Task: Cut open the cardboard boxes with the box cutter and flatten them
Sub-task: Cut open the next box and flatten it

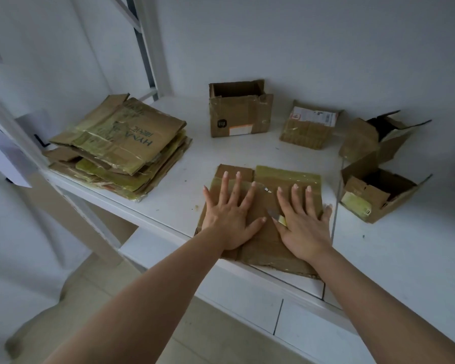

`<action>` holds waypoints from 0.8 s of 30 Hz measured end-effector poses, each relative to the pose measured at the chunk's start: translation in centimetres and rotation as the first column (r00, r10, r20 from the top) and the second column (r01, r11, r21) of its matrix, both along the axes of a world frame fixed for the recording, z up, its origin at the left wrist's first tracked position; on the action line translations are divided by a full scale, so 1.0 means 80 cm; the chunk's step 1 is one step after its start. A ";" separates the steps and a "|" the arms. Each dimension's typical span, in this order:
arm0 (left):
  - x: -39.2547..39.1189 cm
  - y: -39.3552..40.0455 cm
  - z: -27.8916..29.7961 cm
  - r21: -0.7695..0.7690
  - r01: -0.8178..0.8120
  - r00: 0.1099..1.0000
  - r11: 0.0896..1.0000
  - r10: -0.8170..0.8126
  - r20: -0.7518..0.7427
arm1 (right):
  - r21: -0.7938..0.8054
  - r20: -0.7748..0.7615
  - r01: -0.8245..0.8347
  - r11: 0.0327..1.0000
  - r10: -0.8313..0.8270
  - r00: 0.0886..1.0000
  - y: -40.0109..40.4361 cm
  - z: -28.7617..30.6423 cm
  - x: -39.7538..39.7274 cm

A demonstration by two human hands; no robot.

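Head view: both hands, left hand (229,219) and right hand (304,224), fingers spread, press flattened box (263,240) at frame centre; flattened stack (121,145) lies upper left, nearer left hand.

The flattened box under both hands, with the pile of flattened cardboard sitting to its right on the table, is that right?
Not quite. The head view shows both hands pressing the flattened box, but the pile of flattened cardboard sits to its left on the table, not its right.

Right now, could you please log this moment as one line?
step: flattening | left hand: pressing flattened box | right hand: pressing same, cutter under it | flat stack: left | unflattened boxes: remain
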State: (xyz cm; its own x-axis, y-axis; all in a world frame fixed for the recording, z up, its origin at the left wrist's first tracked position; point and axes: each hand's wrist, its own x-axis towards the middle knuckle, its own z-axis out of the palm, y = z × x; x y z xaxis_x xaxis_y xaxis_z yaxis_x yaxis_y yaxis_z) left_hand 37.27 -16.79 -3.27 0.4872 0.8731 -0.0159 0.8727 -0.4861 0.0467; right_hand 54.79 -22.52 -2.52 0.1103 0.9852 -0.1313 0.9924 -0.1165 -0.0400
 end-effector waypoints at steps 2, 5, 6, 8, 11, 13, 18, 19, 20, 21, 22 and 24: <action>0.001 0.002 -0.001 -0.020 0.000 1.000 1.000 0.000 -0.016 | -0.016 -0.036 0.006 1.000 -0.007 0.999 0.003 -0.001 0.001; 0.003 0.006 -0.003 -0.057 -0.002 1.000 0.998 0.001 -0.021 | -0.020 -0.049 0.009 1.000 -0.010 0.999 0.003 -0.002 0.002; 0.003 0.007 -0.004 -0.060 -0.003 1.000 0.998 0.002 -0.020 | -0.021 -0.047 0.010 1.000 -0.011 0.999 0.003 -0.002 0.002; 0.002 0.007 -0.004 -0.053 -0.005 1.000 0.999 0.004 -0.022 | -0.021 -0.055 0.013 1.000 -0.014 0.998 0.003 0.000 0.002; 0.000 0.005 0.001 -0.062 -0.002 1.000 0.998 0.002 -0.001 | 0.024 -0.102 0.022 0.999 -0.019 0.995 -0.001 0.005 0.000; -0.002 0.002 0.008 -0.051 -0.008 0.998 0.999 0.011 0.066 | 0.124 -0.173 0.065 0.990 -0.043 0.984 -0.007 0.011 0.000; -0.022 -0.010 0.025 0.016 -0.151 0.949 0.988 0.141 0.281 | 0.278 -0.188 0.160 0.947 -0.110 0.976 -0.026 0.026 0.002; -0.028 -0.012 0.028 0.007 -0.188 0.945 0.982 0.179 0.274 | 0.271 -0.197 0.177 0.946 -0.126 0.972 -0.029 0.030 0.002; -0.035 -0.013 0.032 -0.011 -0.222 0.943 0.975 0.218 0.250 | 0.251 -0.206 0.190 0.949 -0.139 0.969 -0.031 0.034 0.001; -0.041 -0.015 0.035 -0.034 -0.252 0.942 0.967 0.254 0.219 | 0.220 -0.205 0.196 0.956 -0.152 0.967 -0.033 0.038 0.000; -0.047 -0.018 0.038 -0.062 -0.275 0.941 0.959 0.282 0.186 | 0.182 -0.190 0.202 0.962 -0.167 0.967 -0.036 0.040 0.000; -0.055 -0.026 0.041 -0.132 -0.298 0.938 0.945 0.316 0.140 | 0.097 -0.151 0.237 0.967 -0.221 0.963 -0.040 0.041 -0.001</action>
State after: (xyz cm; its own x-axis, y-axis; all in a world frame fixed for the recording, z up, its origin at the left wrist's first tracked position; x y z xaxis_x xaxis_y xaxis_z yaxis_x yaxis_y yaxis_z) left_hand 32.87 -18.89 0.03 0.1997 0.9779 -0.0626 0.9558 -0.1803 0.2324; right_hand 54.70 -25.75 0.80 0.3232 0.9450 -0.0503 0.9236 -0.3265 -0.2010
